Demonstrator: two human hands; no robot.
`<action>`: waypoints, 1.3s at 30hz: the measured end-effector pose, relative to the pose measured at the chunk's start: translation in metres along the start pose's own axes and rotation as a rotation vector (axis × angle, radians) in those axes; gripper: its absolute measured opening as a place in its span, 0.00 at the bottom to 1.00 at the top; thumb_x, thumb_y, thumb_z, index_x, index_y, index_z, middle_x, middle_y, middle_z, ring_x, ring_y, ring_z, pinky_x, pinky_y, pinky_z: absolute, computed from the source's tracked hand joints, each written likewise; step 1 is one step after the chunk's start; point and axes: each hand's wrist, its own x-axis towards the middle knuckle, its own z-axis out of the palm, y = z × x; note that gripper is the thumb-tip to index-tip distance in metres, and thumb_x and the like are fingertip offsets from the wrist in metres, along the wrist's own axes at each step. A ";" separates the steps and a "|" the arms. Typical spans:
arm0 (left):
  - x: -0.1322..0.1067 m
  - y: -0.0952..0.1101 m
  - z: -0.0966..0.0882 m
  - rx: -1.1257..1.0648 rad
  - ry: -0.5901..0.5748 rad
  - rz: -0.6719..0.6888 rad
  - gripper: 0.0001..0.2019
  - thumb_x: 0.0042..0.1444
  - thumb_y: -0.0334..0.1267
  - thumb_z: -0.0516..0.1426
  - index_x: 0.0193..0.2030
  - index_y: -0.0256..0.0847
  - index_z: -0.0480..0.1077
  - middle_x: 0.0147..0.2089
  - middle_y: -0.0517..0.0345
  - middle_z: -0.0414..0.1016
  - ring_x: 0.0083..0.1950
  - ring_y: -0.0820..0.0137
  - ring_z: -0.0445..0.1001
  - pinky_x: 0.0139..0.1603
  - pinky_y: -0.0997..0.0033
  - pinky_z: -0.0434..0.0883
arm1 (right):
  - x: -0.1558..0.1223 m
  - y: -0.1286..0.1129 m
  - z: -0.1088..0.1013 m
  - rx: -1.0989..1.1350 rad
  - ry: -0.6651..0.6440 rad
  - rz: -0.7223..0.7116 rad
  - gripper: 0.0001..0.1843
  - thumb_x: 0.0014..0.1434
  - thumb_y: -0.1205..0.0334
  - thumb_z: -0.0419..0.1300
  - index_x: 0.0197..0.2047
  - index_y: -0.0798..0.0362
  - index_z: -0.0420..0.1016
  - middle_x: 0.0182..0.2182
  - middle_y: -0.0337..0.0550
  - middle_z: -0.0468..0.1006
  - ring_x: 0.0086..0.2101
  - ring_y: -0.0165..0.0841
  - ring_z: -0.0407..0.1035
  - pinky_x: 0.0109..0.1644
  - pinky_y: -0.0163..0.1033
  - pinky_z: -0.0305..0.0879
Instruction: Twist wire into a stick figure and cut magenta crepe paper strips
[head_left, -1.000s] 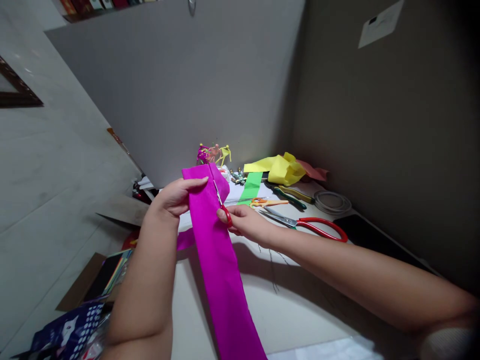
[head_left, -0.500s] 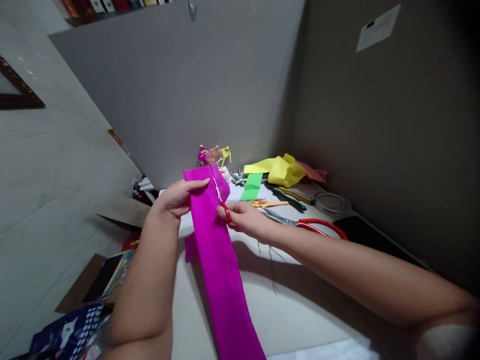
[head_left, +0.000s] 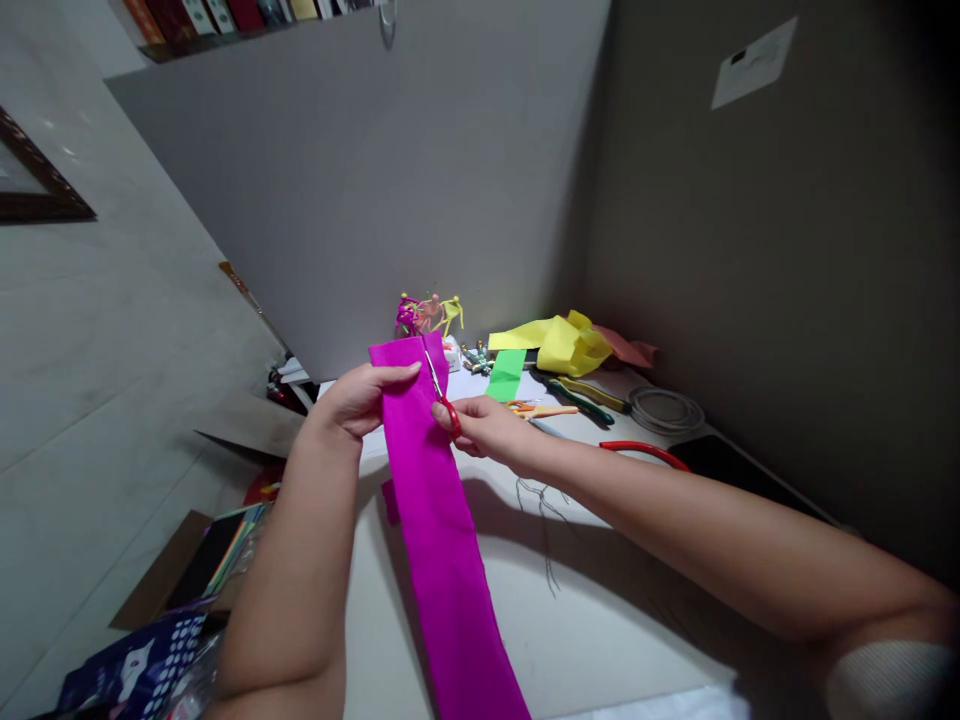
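Observation:
A long strip of magenta crepe paper [head_left: 439, 520] hangs down from its top edge over the white table [head_left: 600, 620]. My left hand [head_left: 356, 400] pinches the strip near its top left side. My right hand [head_left: 484, 430] grips small red-handled scissors [head_left: 442, 395], whose blades point up into the paper's top right part.
Behind my hands lie large red-handled scissors [head_left: 645, 452], orange scissors [head_left: 536, 409], green-handled pliers [head_left: 581, 397], a green paper strip [head_left: 506, 373], yellow paper [head_left: 562, 340], a coil of white wire [head_left: 666, 408] and small pipe-cleaner figures [head_left: 429, 312]. Boxes and coloured sheets [head_left: 217, 560] sit lower left.
The scissors' blades have advanced upward along the magenta strip. The cut flap to the right of the blades has narrowed. Both hands stay at nearly the same spot.

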 end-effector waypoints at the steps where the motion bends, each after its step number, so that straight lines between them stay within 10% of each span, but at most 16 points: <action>1: 0.000 0.000 -0.001 0.003 -0.005 -0.005 0.07 0.49 0.27 0.59 0.37 0.30 0.73 0.30 0.48 0.78 0.30 0.64 0.78 0.36 0.64 0.75 | 0.001 0.000 -0.001 0.000 -0.002 0.000 0.28 0.50 0.38 0.58 0.21 0.52 0.52 0.16 0.28 0.48 0.18 0.22 0.43 0.21 0.31 0.39; 39: 0.006 -0.006 -0.004 0.055 -0.051 -0.035 0.08 0.52 0.29 0.57 0.38 0.29 0.74 0.33 0.44 0.79 0.32 0.62 0.78 0.39 0.63 0.74 | 0.015 -0.013 -0.020 -0.053 -0.050 0.011 0.29 0.49 0.38 0.59 0.20 0.52 0.52 0.13 0.27 0.50 0.16 0.20 0.43 0.20 0.31 0.37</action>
